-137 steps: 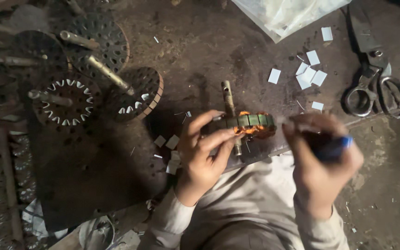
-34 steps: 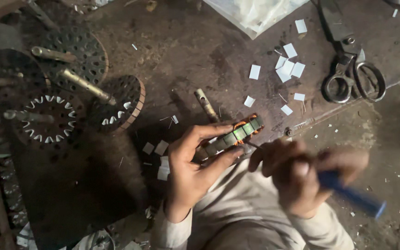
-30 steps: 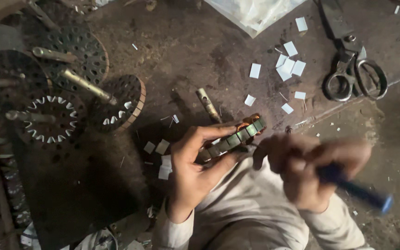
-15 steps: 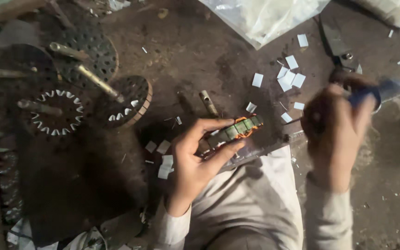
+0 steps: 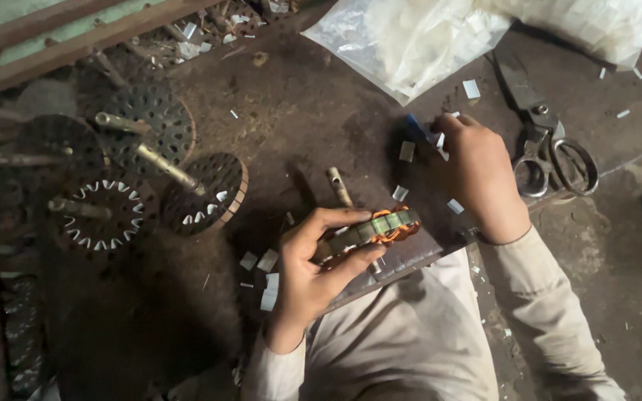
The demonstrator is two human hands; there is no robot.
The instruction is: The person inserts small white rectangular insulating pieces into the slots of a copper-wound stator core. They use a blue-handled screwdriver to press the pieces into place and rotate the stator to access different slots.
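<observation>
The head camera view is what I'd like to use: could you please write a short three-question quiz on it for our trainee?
1. True or false: the left hand holds a motor core with copper windings.
2. The right hand reaches over: A) small white paper slips B) the scissors C) the plastic bag.
3. Fill in: the scissors lie to the ____ of the right hand in the picture.

Key: 1 true; 2 A; 3 right.

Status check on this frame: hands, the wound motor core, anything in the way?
Left hand grips wound motor core. Right hand down among white paper slips, blue tool at fingertips. Scissors beside it, nothing blocking.
</observation>
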